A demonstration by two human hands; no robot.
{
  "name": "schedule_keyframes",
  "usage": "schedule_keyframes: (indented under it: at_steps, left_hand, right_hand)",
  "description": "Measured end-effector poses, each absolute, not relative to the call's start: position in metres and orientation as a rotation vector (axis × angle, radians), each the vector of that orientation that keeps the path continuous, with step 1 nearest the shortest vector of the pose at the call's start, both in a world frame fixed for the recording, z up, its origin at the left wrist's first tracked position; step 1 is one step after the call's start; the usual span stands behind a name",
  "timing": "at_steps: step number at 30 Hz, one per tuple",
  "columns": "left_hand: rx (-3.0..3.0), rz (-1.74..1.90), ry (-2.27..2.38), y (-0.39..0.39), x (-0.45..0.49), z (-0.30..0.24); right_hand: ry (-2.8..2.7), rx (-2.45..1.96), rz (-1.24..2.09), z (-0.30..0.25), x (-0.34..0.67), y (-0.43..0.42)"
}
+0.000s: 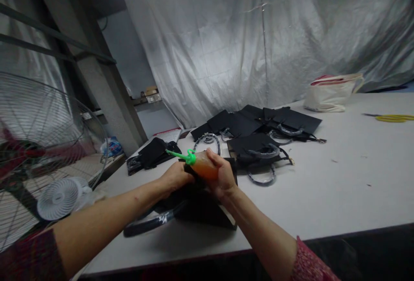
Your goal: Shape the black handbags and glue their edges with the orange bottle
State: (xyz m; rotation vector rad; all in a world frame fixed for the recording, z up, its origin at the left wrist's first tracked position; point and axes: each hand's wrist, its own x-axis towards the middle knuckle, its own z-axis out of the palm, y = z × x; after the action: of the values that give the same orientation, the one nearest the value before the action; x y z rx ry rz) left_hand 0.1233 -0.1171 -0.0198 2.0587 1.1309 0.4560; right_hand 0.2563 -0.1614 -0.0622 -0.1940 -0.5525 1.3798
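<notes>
In my right hand point(223, 175) is a squeeze bottle point(206, 168) with orange liquid inside and a green nozzle that points left. My left hand point(177, 176) is closed on the upper edge of a black handbag point(203, 209), just below the nozzle; its fingertips are partly hidden. The bag stands on the table in front of me. One of its handles point(152, 224), wrapped in clear plastic, sticks out to the lower left, and another wrapped handle point(208, 136) arches up behind the bottle.
More black bags point(252, 147) with wrapped handles lie behind, and a black bag point(153, 153) lies farther left on the white table point(323, 181). A cream pouch point(331, 93) and yellow-handled scissors point(393, 118) are at right. A caged fan point(42, 143) and small white fan point(61, 199) stand left.
</notes>
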Motion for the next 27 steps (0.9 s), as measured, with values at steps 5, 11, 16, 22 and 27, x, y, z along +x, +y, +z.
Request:
schedule_keyframes:
  at_steps: [5, 11, 16, 22, 27]
  left_hand:
    - [2.289, 0.427, 1.201, -0.109, 0.107, -0.026]
    - [2.553, 0.604, 1.126, -0.103, 0.103, -0.034]
    - [2.598, 0.676, 1.034, -0.101, 0.116, -0.028]
    - [2.484, 0.738, 0.994, -0.086, 0.133, -0.023]
    - [2.556, 0.453, 0.952, -0.083, 0.140, -0.024]
  right_hand:
    - [-0.392, -0.190, 1.214, -0.071, 0.317, -0.198]
    - [-0.105, -0.316, 1.214, -0.126, 0.361, -0.238]
    - [-0.082, -0.337, 1.305, -0.149, 0.339, -0.253]
    - [-0.096, -0.265, 1.303, -0.139, 0.325, -0.251]
    - [-0.093, -0.257, 1.262, -0.133, 0.329, -0.255]
